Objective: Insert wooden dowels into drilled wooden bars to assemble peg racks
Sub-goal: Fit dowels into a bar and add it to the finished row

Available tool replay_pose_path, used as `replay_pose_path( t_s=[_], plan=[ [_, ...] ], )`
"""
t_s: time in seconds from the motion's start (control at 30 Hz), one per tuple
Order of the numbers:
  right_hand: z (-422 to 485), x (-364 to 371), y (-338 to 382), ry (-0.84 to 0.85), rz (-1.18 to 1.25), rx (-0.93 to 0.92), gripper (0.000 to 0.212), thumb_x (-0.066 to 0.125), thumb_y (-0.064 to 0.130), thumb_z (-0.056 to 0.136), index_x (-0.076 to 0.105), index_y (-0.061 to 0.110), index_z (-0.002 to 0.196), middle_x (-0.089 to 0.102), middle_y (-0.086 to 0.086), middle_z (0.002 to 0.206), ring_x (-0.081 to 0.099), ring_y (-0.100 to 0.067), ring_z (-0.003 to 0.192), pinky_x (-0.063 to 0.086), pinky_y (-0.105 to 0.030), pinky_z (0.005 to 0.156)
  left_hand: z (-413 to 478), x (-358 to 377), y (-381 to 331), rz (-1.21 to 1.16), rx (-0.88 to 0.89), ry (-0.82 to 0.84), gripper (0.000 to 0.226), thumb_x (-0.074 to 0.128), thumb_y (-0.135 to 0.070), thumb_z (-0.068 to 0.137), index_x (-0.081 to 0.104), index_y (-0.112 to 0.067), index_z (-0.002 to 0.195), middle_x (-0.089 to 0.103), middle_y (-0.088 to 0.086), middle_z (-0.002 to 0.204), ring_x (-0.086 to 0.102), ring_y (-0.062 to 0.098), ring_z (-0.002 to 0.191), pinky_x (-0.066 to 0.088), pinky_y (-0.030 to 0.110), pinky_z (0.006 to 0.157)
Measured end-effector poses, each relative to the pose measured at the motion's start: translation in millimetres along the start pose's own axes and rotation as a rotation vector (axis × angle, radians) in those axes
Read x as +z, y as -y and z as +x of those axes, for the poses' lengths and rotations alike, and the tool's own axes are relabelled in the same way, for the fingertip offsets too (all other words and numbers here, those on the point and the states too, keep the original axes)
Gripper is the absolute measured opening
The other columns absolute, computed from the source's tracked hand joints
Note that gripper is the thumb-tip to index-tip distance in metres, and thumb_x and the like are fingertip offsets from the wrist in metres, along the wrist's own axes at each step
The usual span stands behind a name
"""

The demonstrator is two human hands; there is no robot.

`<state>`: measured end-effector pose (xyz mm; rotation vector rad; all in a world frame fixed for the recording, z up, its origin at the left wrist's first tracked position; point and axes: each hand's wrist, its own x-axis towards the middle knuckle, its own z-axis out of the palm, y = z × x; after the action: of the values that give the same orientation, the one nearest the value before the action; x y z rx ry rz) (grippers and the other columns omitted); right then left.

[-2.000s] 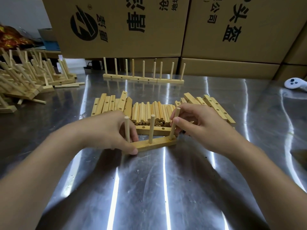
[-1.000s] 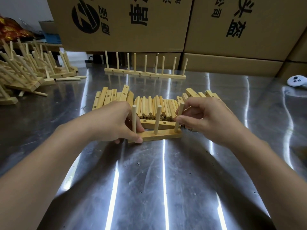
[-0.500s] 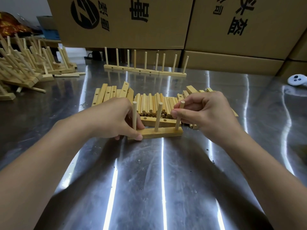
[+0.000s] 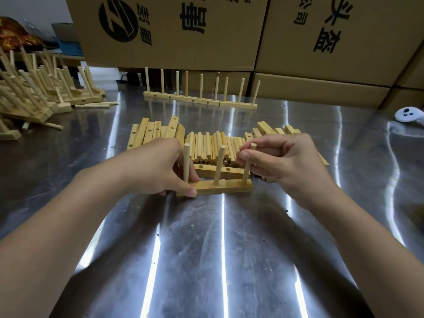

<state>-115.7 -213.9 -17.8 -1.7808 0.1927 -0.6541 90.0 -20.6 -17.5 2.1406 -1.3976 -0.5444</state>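
Workshop; stacked cartons, steel bench

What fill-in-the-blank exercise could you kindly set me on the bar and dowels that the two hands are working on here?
1. The bar between the hands carries ____ upright dowels.
2. The right hand pinches the dowel at the bar's ____ end.
3. The left hand grips the bar's ____ end.

Missing words: three; right; left.
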Motion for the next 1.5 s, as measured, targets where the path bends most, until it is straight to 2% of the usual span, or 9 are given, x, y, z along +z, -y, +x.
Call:
replay_pose_path(
  t_s=[0.13, 0.4, 0.57, 0.73, 0.9, 0.97, 1.13, 1.3, 1.5],
  plan=[
    [-3, 2, -2, -0.140, -0.071, 0.014, 0.012, 0.085, 0.019, 0.085, 0.083, 0.013, 0.096, 0.082, -0.010, 0.085, 0.081, -0.027, 0.086, 0.067, -0.052, 0.080, 0, 1, 2, 0.029, 0.007, -0.013, 0.018, 0.096, -0.037, 0.073, 0.085, -0.034, 0.087, 0.073, -0.030, 0.088, 0.067, -0.006, 0.085, 0.056, 0.018, 0.051],
    [-12, 23, 1, -0.257, -0.321, -0.043, 0.008, 0.085, 0.023, 0.090, 0.084, 0.021, 0.098, 0.081, 0.010, 0.082, 0.079, -0.008, 0.082, 0.067, -0.039, 0.074, 0, -1, 0, 0.073, 0.021, -0.018, 0.017, 0.096, -0.041, 0.073, 0.085, -0.036, 0.085, 0.073, -0.033, 0.086, 0.067, -0.007, 0.084, 0.056, 0.016, 0.056],
    [-16, 21, 1, -0.183, -0.294, -0.001, 0.013, 0.081, 0.019, 0.093, 0.083, 0.019, 0.105, 0.082, 0.009, 0.093, 0.078, -0.008, 0.094, 0.064, -0.040, 0.092, 0, -1, -1, 0.087, 0.013, -0.009, 0.016, 0.095, -0.042, 0.073, 0.083, -0.038, 0.084, 0.073, -0.034, 0.088, 0.064, -0.012, 0.088, 0.055, 0.014, 0.059],
    [-21, 27, 0, -0.141, -0.119, -0.025, 0.016, 0.068, 0.022, 0.104, 0.078, 0.019, 0.117, 0.081, 0.005, 0.106, 0.076, -0.010, 0.106, 0.060, -0.029, 0.098, 1, -1, 1, 0.135, 0.013, -0.022, 0.019, 0.095, -0.046, 0.073, 0.084, -0.038, 0.085, 0.071, -0.037, 0.090, 0.060, -0.018, 0.087, 0.045, 0.011, 0.064],
    [-6, 46, 3, -0.167, 0.135, 0.167, 0.035, 0.042, 0.023, 0.108, 0.064, 0.017, 0.082, 0.061, 0.001, 0.076, 0.058, -0.017, 0.079, 0.047, -0.043, 0.086, 1, -1, 0, 0.126, 0.006, -0.026, 0.019, 0.095, -0.046, 0.072, 0.084, -0.038, 0.085, 0.071, -0.036, 0.090, 0.062, -0.016, 0.086, 0.049, 0.016, 0.067],
    [0, 51, 4, -0.177, 0.182, 0.214, 0.037, 0.039, 0.020, 0.107, 0.055, 0.020, 0.073, 0.049, 0.004, 0.067, 0.047, -0.014, 0.069, 0.038, -0.039, 0.078, 0, -1, -1, 0.123, -0.002, -0.025, 0.020, 0.096, -0.046, 0.072, 0.084, -0.039, 0.085, 0.072, -0.034, 0.089, 0.062, -0.015, 0.085, 0.050, 0.017, 0.068],
    [5, 56, 3, -0.149, 0.184, 0.221, 0.027, 0.035, 0.031, 0.091, 0.040, 0.023, 0.066, 0.033, 0.007, 0.063, 0.030, -0.012, 0.061, 0.028, -0.029, 0.060, -3, -1, -5, 0.136, -0.017, -0.028, 0.020, 0.096, -0.046, 0.072, 0.083, -0.037, 0.085, 0.071, -0.037, 0.088, 0.061, -0.017, 0.086, 0.048, 0.018, 0.069],
    [6, 57, 2, -0.162, 0.143, 0.211, 0.036, 0.029, 0.017, 0.102, 0.035, 0.023, 0.068, 0.030, 0.004, 0.065, 0.024, -0.016, 0.065, 0.022, -0.037, 0.063, -6, 1, -12, 0.163, -0.010, -0.023, 0.018, 0.094, -0.045, 0.074, 0.080, -0.038, 0.082, 0.069, -0.038, 0.085, 0.063, -0.015, 0.085, 0.049, 0.014, 0.064],
    [4, 34, 12, -0.233, 0.643, 0.187, 0.032, 0.034, 0.022, 0.100, 0.039, 0.021, 0.069, 0.032, 0.002, 0.068, 0.034, -0.015, 0.061, 0.032, -0.030, 0.065, -18, -20, -31, -0.131, 0.133, -0.145, 0.011, 0.088, -0.042, 0.080, 0.083, -0.037, 0.088, 0.074, -0.004, 0.080, 0.064, 0.003, 0.067, 0.050, 0.016, 0.060]
  ],
)
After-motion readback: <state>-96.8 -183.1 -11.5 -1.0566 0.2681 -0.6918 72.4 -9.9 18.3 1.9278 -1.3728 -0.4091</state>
